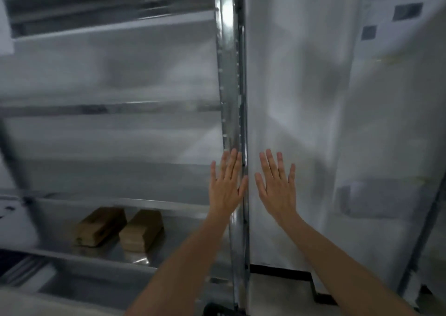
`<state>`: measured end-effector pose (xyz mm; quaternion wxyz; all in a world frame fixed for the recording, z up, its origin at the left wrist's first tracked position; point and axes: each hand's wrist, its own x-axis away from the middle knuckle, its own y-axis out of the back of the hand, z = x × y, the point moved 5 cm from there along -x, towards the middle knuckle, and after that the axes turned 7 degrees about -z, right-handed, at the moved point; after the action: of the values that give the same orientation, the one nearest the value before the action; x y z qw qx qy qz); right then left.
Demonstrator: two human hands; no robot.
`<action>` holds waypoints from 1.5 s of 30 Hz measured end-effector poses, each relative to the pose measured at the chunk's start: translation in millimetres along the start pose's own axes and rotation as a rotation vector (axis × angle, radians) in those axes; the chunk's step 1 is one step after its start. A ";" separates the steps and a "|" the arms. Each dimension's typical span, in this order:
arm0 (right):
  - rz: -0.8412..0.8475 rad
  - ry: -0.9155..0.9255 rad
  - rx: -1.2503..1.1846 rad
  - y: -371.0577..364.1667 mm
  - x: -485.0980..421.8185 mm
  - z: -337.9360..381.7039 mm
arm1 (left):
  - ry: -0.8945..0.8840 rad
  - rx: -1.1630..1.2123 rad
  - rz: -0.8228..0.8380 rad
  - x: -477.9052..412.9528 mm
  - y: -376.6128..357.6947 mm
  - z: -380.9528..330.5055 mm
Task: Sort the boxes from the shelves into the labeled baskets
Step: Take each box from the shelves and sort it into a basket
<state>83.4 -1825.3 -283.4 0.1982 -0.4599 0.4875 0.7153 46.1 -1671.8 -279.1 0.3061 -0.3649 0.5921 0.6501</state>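
Left hand [226, 190] spread flat, up-right of boxes [100, 226]

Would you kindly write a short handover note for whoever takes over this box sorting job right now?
Left hand: open, fingers straight, holding nothing, raised before the metal shelf post.
Right hand: open, holding nothing, raised before the white wall.
Boxes: left brown box and right brown box lie side by side on a low shelf, left of the hands. The blurred shelves above show none.
Baskets: out of view.
Done: cannot tell from here.
Left: at least these two boxes to sort.
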 end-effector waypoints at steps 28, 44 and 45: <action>0.390 0.347 -0.446 107.4 -116.9 384.6 | 0.436 -0.391 0.257 10.1 335.9 326.3; 0.542 0.155 -0.366 79.6 -45.3 628.5 | 0.289 -0.393 0.367 94.1 412.1 582.5; 0.553 0.136 -0.359 78.6 -42.0 639.3 | 0.294 -0.383 0.375 97.3 413.0 595.0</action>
<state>-250.3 -1291.1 -142.1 -0.1207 -0.3845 0.4721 0.7840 -416.6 -1130.2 -115.4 0.0175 -0.3906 0.5538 0.7351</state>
